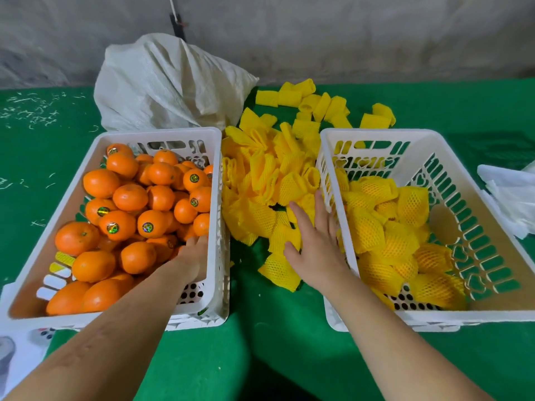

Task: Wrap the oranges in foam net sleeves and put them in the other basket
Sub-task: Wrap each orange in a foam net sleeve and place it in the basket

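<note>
Oranges (130, 198), firm and smooth, fill the left basket (162, 134); left hand (194, 253) reaches among them, grip hidden. Right hand (312, 241) spreads flat on soft, stretchy sleeves (269, 180), probably best pinched at the rim.

Bare oranges (130, 198) in L basket (215, 175)

- two bare forearms enter from the bottom of the frame, one from the lower left corner, one from the lower right.
- no sleeves, gloves, watch, rings or bracelets show on either arm.
- the left hand (193, 257), in the lower middle left of the frame, shows only its back and wrist; its fingertips are hidden.
- the right hand (314, 241), just right of the frame's centre, shows its back, with short, unpainted fingernails.
- the left forearm bears faint marks along its upper surface.
</note>
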Demonstrator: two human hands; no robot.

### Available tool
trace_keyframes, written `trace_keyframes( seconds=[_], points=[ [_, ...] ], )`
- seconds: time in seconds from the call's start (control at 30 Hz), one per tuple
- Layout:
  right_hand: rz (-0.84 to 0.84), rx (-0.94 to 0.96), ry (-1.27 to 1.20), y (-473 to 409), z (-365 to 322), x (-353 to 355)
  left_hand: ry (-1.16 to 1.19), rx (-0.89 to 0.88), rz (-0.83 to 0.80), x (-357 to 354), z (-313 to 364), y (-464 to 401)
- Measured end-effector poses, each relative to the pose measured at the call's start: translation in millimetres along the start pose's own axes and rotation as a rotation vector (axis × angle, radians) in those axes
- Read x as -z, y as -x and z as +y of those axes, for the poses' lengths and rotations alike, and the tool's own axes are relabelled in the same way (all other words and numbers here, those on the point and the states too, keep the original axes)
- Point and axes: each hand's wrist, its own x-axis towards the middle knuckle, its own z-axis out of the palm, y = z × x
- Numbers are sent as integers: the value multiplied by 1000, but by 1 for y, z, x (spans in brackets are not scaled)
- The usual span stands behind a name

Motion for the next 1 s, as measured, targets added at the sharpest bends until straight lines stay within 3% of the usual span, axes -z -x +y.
trace_keyframes(
  seconds=[0.1,0.17,0.37,0.43,0.53,0.63,0.7,0.8,0.9,1.0],
  points=[
    [-443,-160,213,-7,7,-9,85,20,41,-1,3,-5],
    [-615,-142,351,-13,8,-15,153,27,98,-8,3,-5],
    [-845,-120,532,-24,1,-34,433,17,270,-1,-4,-12],
    [-877,-125,520,-28,3,-39,403,6,312,1,-8,-14],
    [-776,-128,414,-32,5,-46,284,20,348,-2,-15,-21],
    [-509,-97,284,-39,5,-47,172,-35,330,-1,-17,-23],
    [-260,-63,67,-46,3,-43,466,9,270,2,-11,-19],
    [-15,-78,-222,-48,1,-37,443,-94,332,3,-12,-13],
    [-25,-103,-279,-47,4,-40,685,-51,317,12,-12,3],
    [-255,-150,-130,-43,6,-47,1137,-23,408,20,-11,30]
  ],
)
